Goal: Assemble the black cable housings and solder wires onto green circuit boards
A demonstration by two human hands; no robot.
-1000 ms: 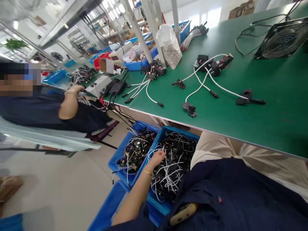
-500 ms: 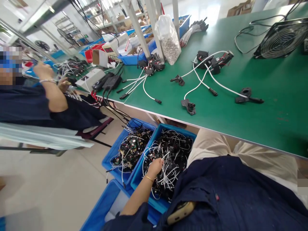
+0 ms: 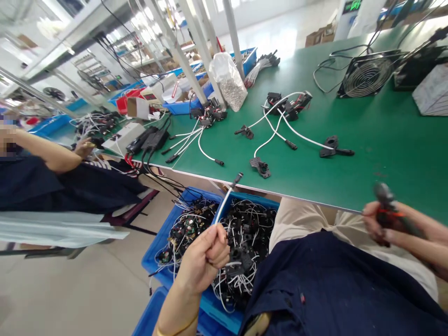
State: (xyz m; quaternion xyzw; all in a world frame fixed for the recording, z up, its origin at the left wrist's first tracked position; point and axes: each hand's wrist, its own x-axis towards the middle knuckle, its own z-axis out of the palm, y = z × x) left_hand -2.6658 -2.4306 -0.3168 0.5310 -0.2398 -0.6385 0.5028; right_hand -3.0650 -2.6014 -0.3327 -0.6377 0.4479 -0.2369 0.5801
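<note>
My left hand [image 3: 206,256] is closed around a white cable [image 3: 225,204], above the blue bins. The cable's upper end points up with a black connector [image 3: 237,178] near the bench edge. Below the fist are black plastic parts [image 3: 240,261], though I cannot tell if they hang from this cable. Over my lap at the right, my right hand [image 3: 388,224] is wrapped around pliers [image 3: 384,195] with a grey head and red-orange on the grip; motion blurs them. On the green bench lie white-cabled black assemblies [image 3: 290,109], with black brackets [image 3: 261,167] at cable ends.
One blue bin [image 3: 276,201] holds many cabled black parts; another bin [image 3: 149,249] beside it holds circuit pieces. A metal-guarded fan [image 3: 367,77] stands on the bench [image 3: 308,182], as does a plastic bag of small parts [image 3: 233,91]. A co-worker's arm [image 3: 49,149] is at left.
My left hand has come up out of the bin, with the white cable now standing above its fist. My right hand has entered view at the right with the pliers. The view has shifted.
</note>
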